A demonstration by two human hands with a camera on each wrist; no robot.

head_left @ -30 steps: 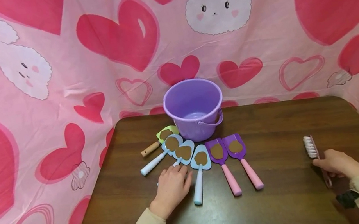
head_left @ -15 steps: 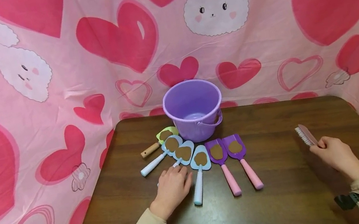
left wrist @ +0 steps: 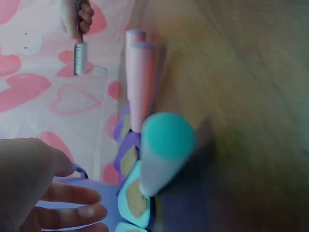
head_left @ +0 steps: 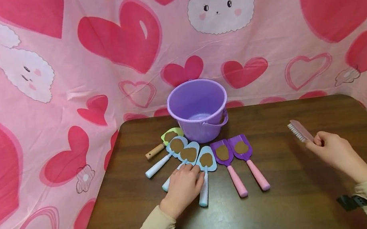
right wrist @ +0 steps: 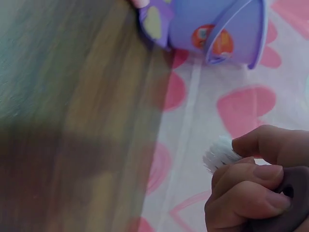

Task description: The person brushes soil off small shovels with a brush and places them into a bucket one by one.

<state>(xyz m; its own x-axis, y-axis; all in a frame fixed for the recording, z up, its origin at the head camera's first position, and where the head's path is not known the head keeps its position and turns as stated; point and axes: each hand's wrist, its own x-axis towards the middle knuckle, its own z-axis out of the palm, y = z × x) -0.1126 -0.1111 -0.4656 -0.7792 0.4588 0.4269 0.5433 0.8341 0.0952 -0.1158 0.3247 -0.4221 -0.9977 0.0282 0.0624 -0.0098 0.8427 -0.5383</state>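
My right hand (head_left: 337, 153) grips a scrub brush (head_left: 301, 131) with a mauve back and white bristles, held up off the table on the right. In the right wrist view its fingers curl round the handle (right wrist: 289, 208), with the bristles (right wrist: 221, 154) beyond. My left hand (head_left: 182, 187) is over the handles of two light blue toy shovels, its fingers loosely extended. The nearer light blue shovel (head_left: 206, 159) has a pale handle with a teal end (left wrist: 169, 137), standing apart from the left hand (left wrist: 63, 198) in the left wrist view. Brown patches mark the shovel blades.
A purple bucket (head_left: 202, 127) stands at the back middle. Before it fan out a green shovel (head_left: 155, 151) with a wooden handle, another light blue shovel (head_left: 158, 166) and two purple shovels (head_left: 237, 180) with pink handles. A heart-patterned cloth (head_left: 266, 44) encloses the brown table (head_left: 277, 220).
My right hand has lifted the brush from low over the table's right side and carried it leftward and forward. The left hand has shifted slightly to the right, uncovering more of a light blue shovel's handle.
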